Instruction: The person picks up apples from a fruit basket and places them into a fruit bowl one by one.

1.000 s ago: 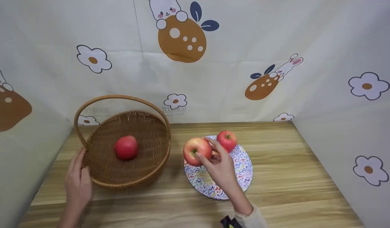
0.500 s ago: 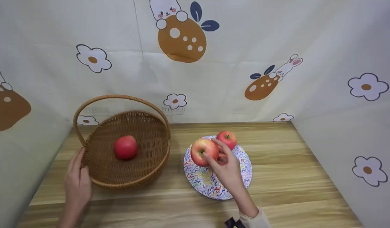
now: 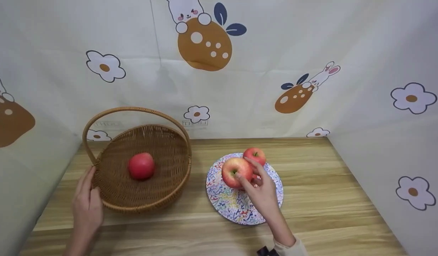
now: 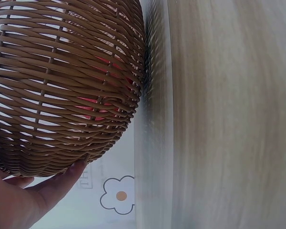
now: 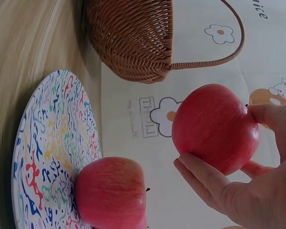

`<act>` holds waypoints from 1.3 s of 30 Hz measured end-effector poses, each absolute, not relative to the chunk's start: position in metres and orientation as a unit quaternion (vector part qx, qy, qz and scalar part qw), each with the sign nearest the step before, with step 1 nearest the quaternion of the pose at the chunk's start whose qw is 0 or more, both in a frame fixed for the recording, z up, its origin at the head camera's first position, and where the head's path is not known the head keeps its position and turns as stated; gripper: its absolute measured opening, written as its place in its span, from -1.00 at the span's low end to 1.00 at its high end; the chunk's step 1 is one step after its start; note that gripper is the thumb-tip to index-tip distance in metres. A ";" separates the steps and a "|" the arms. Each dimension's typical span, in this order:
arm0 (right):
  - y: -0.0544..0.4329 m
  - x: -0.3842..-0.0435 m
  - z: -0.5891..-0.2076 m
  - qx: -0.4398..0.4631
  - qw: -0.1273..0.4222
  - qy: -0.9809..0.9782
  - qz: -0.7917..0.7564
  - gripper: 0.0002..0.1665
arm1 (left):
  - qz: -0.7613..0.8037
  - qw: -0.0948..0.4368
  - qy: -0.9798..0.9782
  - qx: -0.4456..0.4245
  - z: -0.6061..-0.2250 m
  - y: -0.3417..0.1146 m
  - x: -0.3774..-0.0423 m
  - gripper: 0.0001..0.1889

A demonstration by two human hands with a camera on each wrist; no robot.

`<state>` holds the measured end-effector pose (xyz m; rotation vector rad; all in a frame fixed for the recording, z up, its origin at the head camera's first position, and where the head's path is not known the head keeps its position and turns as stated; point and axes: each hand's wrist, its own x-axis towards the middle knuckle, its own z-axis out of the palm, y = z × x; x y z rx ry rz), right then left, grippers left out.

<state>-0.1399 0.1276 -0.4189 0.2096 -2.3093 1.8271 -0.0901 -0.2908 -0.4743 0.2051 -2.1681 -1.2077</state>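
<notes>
In the head view, my right hand (image 3: 263,193) holds a red-yellow apple (image 3: 236,172) by thumb and fingertips, stem side up, above the patterned round plate (image 3: 226,209). The right wrist view shows this apple (image 5: 214,129) raised clear of the plate. A smaller-looking red apple (image 3: 254,155) sits at the plate's back edge; more red shows behind my fingers, partly hidden. My left hand (image 3: 87,208) touches the left side of the wicker basket (image 3: 169,149) with extended fingers, near the handle's base. Inside the basket lies one red apple (image 3: 141,166).
The basket's tall arched handle (image 3: 133,108) rises over its opening. Basket and plate stand side by side on a wood-grain table (image 3: 318,199). A printed cloth (image 3: 247,89) with bunnies and flowers walls the back and both sides.
My right hand has moved to the right with the apple, from the plate's left edge to over its middle. My left hand and the basket have stayed put.
</notes>
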 end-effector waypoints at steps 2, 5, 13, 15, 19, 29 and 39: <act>0.130 -0.140 -0.420 0.066 0.102 -0.783 0.610 -0.39 | -0.460 0.320 -0.825 0.077 -0.474 -0.291 -0.090 -0.43; 0.134 -0.139 -0.420 0.062 0.108 -0.784 0.608 -0.38 | -0.462 0.320 -0.824 0.074 -0.475 -0.291 -0.090 -0.43; 0.145 -0.143 -0.422 0.046 0.102 -0.772 0.625 -0.41 | -0.458 0.321 -0.825 0.074 -0.475 -0.292 -0.090 -0.43; 0.148 -0.143 -0.422 0.040 0.103 -0.773 0.624 -0.40 | -0.458 0.321 -0.826 0.075 -0.475 -0.292 -0.090 -0.43; 0.153 -0.143 -0.422 0.023 0.101 -0.776 0.622 -0.37 | -0.457 0.319 -0.827 0.076 -0.475 -0.293 -0.089 -0.43; 0.170 -0.147 -0.424 -0.005 0.090 -0.769 0.633 -0.34 | -0.448 0.326 -0.829 0.080 -0.475 -0.291 -0.089 -0.43; 0.184 -0.152 -0.425 -0.039 0.082 -0.768 0.634 -0.36 | -0.469 0.322 -0.820 0.067 -0.476 -0.293 -0.091 -0.42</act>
